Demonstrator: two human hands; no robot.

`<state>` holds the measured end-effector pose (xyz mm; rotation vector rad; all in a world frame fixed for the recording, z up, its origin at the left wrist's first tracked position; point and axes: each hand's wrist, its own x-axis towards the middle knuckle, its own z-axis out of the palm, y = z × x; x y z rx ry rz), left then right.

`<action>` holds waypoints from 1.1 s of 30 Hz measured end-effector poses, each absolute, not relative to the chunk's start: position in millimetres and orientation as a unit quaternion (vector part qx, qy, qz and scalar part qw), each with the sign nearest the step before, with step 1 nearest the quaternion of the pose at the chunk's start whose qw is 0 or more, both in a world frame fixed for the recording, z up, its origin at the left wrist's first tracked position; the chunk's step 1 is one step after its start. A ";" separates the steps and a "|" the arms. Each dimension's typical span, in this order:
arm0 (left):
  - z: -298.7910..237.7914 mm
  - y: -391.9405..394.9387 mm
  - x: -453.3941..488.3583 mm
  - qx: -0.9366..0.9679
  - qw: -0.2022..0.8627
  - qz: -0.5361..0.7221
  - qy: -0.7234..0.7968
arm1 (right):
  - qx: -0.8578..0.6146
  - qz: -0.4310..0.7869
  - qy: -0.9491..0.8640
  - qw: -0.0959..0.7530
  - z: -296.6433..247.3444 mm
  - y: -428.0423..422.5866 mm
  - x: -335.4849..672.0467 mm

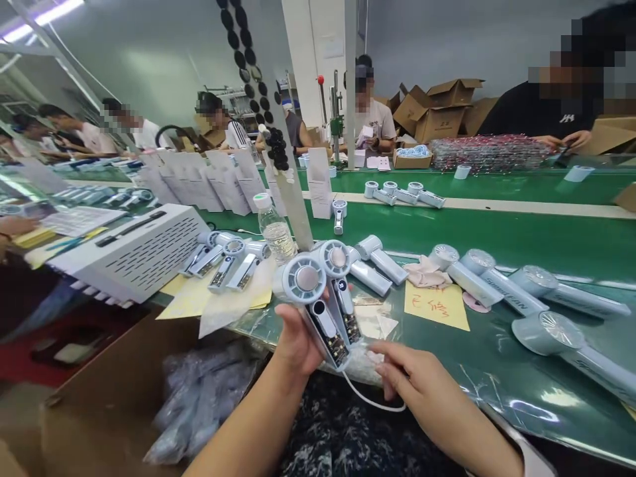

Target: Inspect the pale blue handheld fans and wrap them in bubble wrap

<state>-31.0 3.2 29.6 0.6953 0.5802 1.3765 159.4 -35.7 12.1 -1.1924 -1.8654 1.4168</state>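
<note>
Working left to right: a long green desk runs across the room under ceiling lights, with co-workers seated at upper left. At the left edge sits a white vented case, and beyond it stands a row of white cartons. Down at lower left, an open cardboard box is holding clear plastic bags. A water bottle stands on the desk just left of centre, right beside a cluster of finished fans.

Now the action, front and centre, just over the desk's near edge: the left hand is closed around two handheld fans, circuit boards exposed, with a white cable trailing below. The right hand is open, fingers relaxed, just beside them, not gripping anything.

Further right, more fans lie around a yellow note. At top centre, a co-worker sits by a small box of blue items. Behind that, cardboard boxes are piled up, and a co-worker in black works at upper right.
</note>
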 end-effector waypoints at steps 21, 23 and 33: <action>28.2 2.0 -11.4 0.259 0.675 0.646 0.242 | -0.411 0.680 -0.447 0.412 -8.9 -67.1 105.2; 26.4 1.8 -11.7 0.264 0.666 0.652 0.248 | -0.401 0.670 -0.477 0.405 -9.0 -67.9 105.7; 31.1 -0.4 -19.6 0.197 0.725 0.631 0.192 | -0.421 0.543 -0.590 0.424 1.8 -61.5 118.5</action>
